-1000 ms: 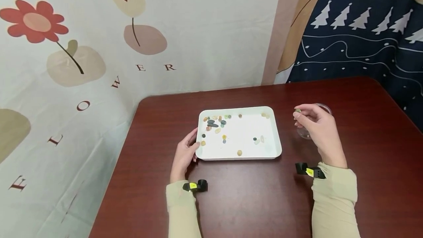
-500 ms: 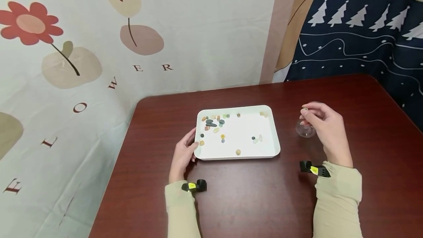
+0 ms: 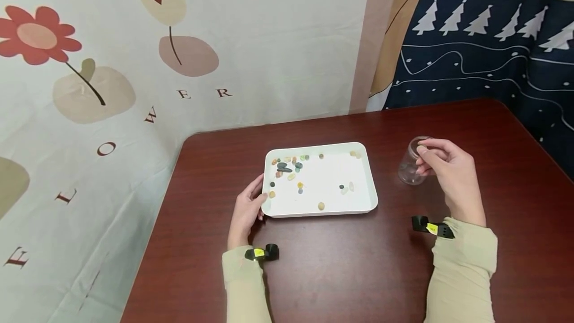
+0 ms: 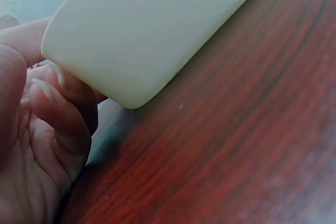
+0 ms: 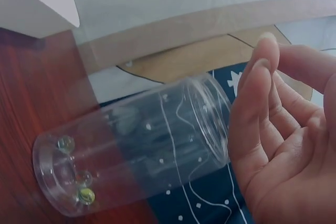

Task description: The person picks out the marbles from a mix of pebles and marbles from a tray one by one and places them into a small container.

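Observation:
My left hand [image 3: 245, 212] grips the left end of a white tray [image 3: 370, 183], thumb at the rim; the left wrist view shows its other fingers curled by the tray's corner. Scattered over the tray are small stones and beads, with several dark pebbles [image 3: 284, 169] toward the back left. My right hand [image 3: 453, 173] is at the mouth of a clear plastic jar [image 5: 131, 145], thumb and index fingertips together and no object showing between them. Glassy marbles, one yellow-green [image 5: 86, 196], lie at the jar's bottom. A blurred pale round shape [image 5: 126, 119] shows farther up inside.
The dark red-brown wooden table [image 3: 341, 268] carries the tray and jar. Behind it hang a pale flower-print cloth [image 3: 278, 64] and a navy cloth [image 3: 475, 59] with white trees. A black camera on a band sits at each wrist.
My right hand has moved right to the jar's mouth; the small greenish marble at its fingertips no longer shows there. My left hand keeps its hold on the tray. The head view has shifted slightly.

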A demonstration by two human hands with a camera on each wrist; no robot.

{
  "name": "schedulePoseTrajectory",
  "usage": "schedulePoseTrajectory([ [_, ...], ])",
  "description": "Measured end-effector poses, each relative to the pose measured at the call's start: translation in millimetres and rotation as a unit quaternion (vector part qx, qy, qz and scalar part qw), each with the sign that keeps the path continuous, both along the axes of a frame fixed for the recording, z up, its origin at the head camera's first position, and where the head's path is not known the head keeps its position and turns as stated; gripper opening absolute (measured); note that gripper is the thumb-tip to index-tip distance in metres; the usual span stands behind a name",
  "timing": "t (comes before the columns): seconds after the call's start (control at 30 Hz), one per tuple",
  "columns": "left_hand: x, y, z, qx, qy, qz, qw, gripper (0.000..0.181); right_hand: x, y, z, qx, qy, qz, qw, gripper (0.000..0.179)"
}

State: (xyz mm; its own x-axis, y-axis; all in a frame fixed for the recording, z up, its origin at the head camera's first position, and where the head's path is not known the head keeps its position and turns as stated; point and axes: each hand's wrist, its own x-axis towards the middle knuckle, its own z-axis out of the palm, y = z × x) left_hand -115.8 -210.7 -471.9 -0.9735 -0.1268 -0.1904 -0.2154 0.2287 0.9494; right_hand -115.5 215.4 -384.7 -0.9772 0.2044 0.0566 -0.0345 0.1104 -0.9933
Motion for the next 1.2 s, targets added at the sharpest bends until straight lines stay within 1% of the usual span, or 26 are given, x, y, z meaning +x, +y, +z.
schedulePoseTrajectory([
  [0.1, -0.3, -0.4, -1.2, -0.007, -0.001, 0.001, 1.0, 0.05, 0.2, 3, -0.9, -0.011, -0.007, -0.012, 0.9998, 0.037],
  [0.17, -0.4, -1.0, -1.9, -0.008, 0.001, 0.002, 1.0, 0.05, 0.0, 5, -1.8, -0.01, -0.016, -0.022, 0.9996, 0.036],
  [0.4, -0.6, -1.4, -2.8, -0.013, 0.0, 0.005, 0.9999, 0.05, -1.4, 10, -5.5, 0.046, -0.042, -0.069, 0.9956, 0.037],
  [0.57, -0.5, -0.4, -2.2, -0.009, 0.001, 0.002, 1.0, 0.05, -2.8, 11, -7.6, 0.062, -0.063, -0.103, 0.9907, 0.037],
  [0.73, -1.3, 0.6, -1.5, -0.001, 0.003, 0.0, 1.0, 0.051, -3.4, 13, -9.4, 0.07, -0.068, -0.129, 0.9868, 0.037],
  [0.9, -2.4, 0.4, -0.3, 0.01, -0.008, -0.004, 0.9999, 0.051, -4.2, 15, -11.6, 0.091, -0.066, -0.138, 0.9841, 0.038],
  [0.97, -2.3, 0.7, 1.6, 0.013, -0.013, -0.007, 0.9998, 0.051, -4.3, 16, -12.5, 0.1, -0.065, -0.142, 0.9826, 0.038],
  [1.1, 3.4, 6.6, 17.6, 0.011, -0.012, -0.013, 0.9998, 0.052, -4.5, 16, -13.5, 0.105, -0.067, -0.152, 0.9805, 0.038],
  [1.2, 3.9, 6.6, 16.0, 0.006, -0.005, -0.01, 0.9999, 0.052, -5.3, 16, -14.0, 0.112, -0.074, -0.152, 0.9792, 0.04],
])
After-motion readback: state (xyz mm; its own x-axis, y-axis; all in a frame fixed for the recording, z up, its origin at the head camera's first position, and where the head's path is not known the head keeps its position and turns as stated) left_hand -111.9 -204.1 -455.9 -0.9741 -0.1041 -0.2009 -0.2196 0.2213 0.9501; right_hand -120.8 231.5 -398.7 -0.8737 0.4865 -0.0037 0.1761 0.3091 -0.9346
